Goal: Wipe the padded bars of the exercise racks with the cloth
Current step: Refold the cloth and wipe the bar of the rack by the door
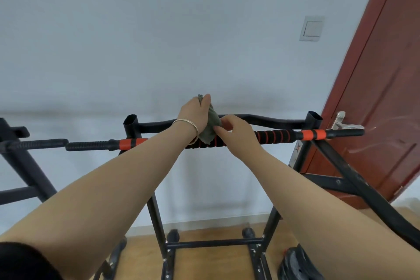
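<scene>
**Both hands on the cloth at the middle of the padded bar**

Off the left end of the padded bar (pixel 277 136) stands a second black rack (pixel 16 154), its ribbed black bar (pixel 36 144) nearly in line with the padded bar. The padded bar is black foam with orange rings and orange bands towards each end.

The left hand (pixel 195 113), a thin bracelet (pixel 188 126) at the wrist, reaches over the middle of the padded bar. Its grip is closed round the upper part of the grey-green cloth (pixel 211 128), with a tuft showing above the fingers. The cloth hangs from that grip down across the front of the padded bar and touches it.

Just right of the cloth, the right hand (pixel 238 132) lies over the padded bar, its fingers curled. Its grip is a narrow pinch, thumb and forefinger closed on the cloth's right edge.

Behind the padded bar runs a curved black bar (pixel 272 119). Above the padded bar's right part a light switch (pixel 312 28) sits on the wall, and past its right end stands a red-brown door (pixel 375 98) with a metal handle (pixel 341 120). Below the padded bar lies a wooden floor (pixel 204 234)
</scene>
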{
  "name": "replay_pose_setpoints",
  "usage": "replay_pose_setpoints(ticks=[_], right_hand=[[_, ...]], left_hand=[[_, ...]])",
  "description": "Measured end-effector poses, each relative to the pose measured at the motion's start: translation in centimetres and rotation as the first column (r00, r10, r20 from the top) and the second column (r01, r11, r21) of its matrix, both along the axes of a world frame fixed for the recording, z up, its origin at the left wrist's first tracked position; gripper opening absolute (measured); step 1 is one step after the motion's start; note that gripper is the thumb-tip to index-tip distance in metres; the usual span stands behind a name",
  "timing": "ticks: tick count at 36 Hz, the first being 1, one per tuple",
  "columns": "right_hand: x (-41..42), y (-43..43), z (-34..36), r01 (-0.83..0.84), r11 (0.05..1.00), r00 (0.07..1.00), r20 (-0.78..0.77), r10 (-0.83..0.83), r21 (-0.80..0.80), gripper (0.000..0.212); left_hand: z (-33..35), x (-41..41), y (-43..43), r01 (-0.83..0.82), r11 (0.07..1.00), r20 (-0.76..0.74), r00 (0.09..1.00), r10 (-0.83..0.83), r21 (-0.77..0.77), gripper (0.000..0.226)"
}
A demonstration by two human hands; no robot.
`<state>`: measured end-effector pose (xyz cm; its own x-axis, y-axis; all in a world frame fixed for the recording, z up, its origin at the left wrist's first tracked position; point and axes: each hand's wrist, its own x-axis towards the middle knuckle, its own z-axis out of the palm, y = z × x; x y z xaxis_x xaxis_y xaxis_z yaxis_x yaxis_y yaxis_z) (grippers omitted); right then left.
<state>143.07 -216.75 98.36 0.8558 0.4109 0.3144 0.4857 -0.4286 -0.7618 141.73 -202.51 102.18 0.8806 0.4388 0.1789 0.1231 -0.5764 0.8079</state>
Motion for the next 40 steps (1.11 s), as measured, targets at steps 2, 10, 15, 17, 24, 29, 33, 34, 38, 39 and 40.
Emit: replay_pose_setpoints(ticks=[2, 10, 15, 17, 24, 29, 33, 34, 38, 39, 40], right_hand=[[-0.4, -0.1, 0.4, 0.048, 0.995, 0.993, -0.109, -0.038, 0.088, 0.009], [-0.4, -2.8, 1.6, 0.202, 0.859, 0.864, -0.499, 0.069, 0.469, 0.006], [-0.8, -5.1, 1.9, 0.183, 0.786, 0.811, -0.543, 0.219, 0.591, 0.010], [-1.0, -5.9, 1.9, 0.184, 0.753, 0.784, -0.556, 0.275, 0.632, 0.014], [-2.7, -8.2, 2.3, 0.131, 0.751, 0.737, -0.571, 0.363, 0.647, 0.022], [-4.6, -8.5, 2.0, -0.015, 0.783, 0.621, -0.608, 0.495, 0.622, 0.045], [-6.6, -7.6, 1.9, -0.153, 0.762, 0.553, -0.585, 0.593, 0.629, 0.061], [-7.2, -7.2, 1.8, -0.196, 0.772, 0.584, -0.561, 0.587, 0.604, 0.059], [-9.6, -5.1, 1.8, -0.359, 0.876, 0.825, -0.329, 0.459, 0.323, 0.035], [-10.3, -4.5, 1.9, -0.369, 0.891, 0.855, -0.280, 0.437, 0.265, 0.031], [-11.1, -4.0, 2.0, -0.375, 0.901, 0.873, -0.245, 0.422, 0.218, 0.028]], left_hand=[[0.2, -0.4, -0.2, 0.010, 0.999, -0.005, 1.000, -0.010, -0.046, 0.052], [0.8, -3.5, 0.3, 0.084, 0.988, -0.070, 0.993, -0.094, -0.127, 0.047], [1.0, -5.6, 0.9, 0.225, 0.903, -0.097, 0.956, -0.277, -0.365, 0.061], [1.3, -6.6, 0.8, 0.257, 0.862, -0.097, 0.939, -0.329, -0.436, 0.046], [1.9, -11.1, -0.1, 0.225, 0.898, -0.107, 0.953, -0.284, -0.378, 0.016], [1.9, -14.9, -0.5, 0.070, 0.886, -0.018, 0.996, -0.088, -0.458, 0.017], [2.4, -18.9, 0.4, -0.010, 0.885, -0.009, 1.000, 0.007, -0.466, 0.029], [2.5, -20.0, 0.7, -0.015, 0.892, -0.009, 1.000, 0.013, -0.451, 0.031], [2.9, -24.5, 1.9, -0.083, 0.953, -0.045, 0.996, 0.073, -0.292, 0.032], [3.0, -25.6, 2.1, -0.110, 0.964, -0.057, 0.993, 0.099, -0.242, 0.030], [3.0, -26.5, 2.3, -0.137, 0.972, -0.065, 0.990, 0.127, -0.190, 0.028]])
